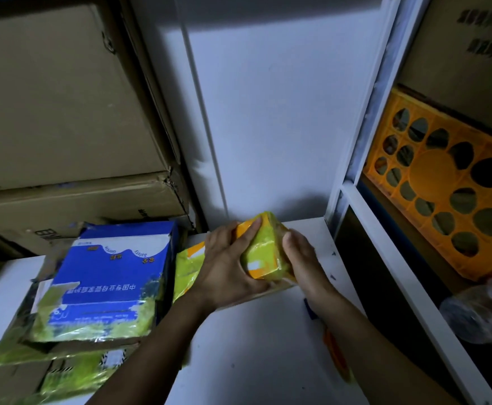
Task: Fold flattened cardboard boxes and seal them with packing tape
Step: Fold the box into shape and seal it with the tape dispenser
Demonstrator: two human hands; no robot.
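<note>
A small yellow-green and orange box (pixel 263 252) stands folded up on the white table (pixel 253 346), near its far edge. My left hand (pixel 227 264) grips its left side, the index finger lying along the orange top edge. My right hand (pixel 300 258) holds the right side, thumb pressed on the face. Under the box lies a flat yellow-green piece of cardboard (pixel 189 267). No tape roll is visible.
A blue and white printed box (pixel 107 285) leans on a pile of flattened cartons at the left. Large brown cartons (pixel 57 106) are stacked behind it. At the right stands a white shelf frame (pixel 352 200) with an orange plastic crate (pixel 443 185). Small blue and orange items lie beneath my right forearm.
</note>
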